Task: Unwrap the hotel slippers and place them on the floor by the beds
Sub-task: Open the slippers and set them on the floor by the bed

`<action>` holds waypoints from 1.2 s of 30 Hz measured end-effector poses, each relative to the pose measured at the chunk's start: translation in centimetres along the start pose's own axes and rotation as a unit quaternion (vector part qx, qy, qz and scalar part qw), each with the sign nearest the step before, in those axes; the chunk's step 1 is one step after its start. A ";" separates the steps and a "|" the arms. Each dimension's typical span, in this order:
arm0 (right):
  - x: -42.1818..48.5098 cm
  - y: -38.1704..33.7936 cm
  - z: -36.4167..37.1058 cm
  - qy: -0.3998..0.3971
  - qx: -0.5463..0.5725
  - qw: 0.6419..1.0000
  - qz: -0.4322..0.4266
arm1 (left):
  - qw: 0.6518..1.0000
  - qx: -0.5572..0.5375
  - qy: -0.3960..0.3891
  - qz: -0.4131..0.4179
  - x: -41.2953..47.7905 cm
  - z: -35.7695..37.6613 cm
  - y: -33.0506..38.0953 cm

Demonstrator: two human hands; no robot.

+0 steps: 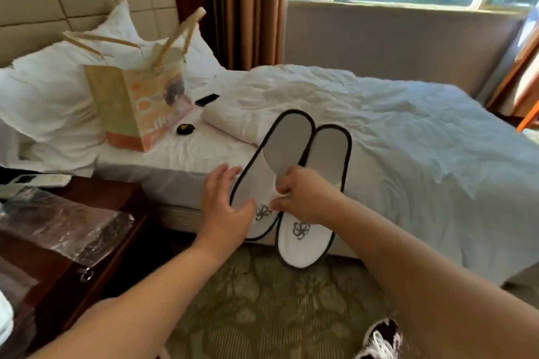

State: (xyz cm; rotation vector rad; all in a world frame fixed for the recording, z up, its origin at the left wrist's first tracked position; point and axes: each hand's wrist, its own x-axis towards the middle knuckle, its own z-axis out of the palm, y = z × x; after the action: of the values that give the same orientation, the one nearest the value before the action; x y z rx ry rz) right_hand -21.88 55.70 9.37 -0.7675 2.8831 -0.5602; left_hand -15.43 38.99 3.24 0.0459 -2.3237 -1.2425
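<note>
Two white hotel slippers with dark trim and a grey flower logo hang in the air in front of the bed edge. My right hand [303,198] pinches both where their uppers meet. The left slipper [288,140] overlaps the right slipper [329,154]. My left hand [224,207] is spread, its fingers touching the left slipper's toe side without curling round it. A crumpled clear plastic wrapper [67,227] lies on the dark wooden nightstand [96,271] at left. Patterned green carpet [262,300] lies below the slippers.
The bed [408,140] with a rumpled white duvet fills the right. On it stand a paper gift bag [137,108], a folded towel [233,122], a black phone [207,100] and a small round black item [185,129]. A patterned shoe [379,341] shows bottom right.
</note>
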 end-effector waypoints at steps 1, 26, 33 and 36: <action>-0.3 1.4 0.2 0.000 -0.003 1.000 -0.005 | 0.993 0.049 -0.060 0.094 0.6 1.1 1.2; 0.1 19.5 19.6 -0.130 0.115 0.979 0.110 | 0.701 0.356 -0.590 0.182 1.3 20.9 -12.7; 3.5 23.2 26.2 -0.107 0.177 0.927 0.313 | 0.705 0.313 -0.623 0.129 0.9 23.6 -21.3; 4.9 24.8 28.8 -0.098 0.172 0.913 0.356 | 0.687 0.326 -0.641 0.106 1.0 24.6 -24.3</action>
State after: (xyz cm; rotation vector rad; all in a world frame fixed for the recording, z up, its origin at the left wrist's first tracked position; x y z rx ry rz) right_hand -31.97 63.94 -26.71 0.2683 2.5018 -0.7838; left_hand -32.07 43.55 -26.78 -1.1750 -3.6323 -0.0800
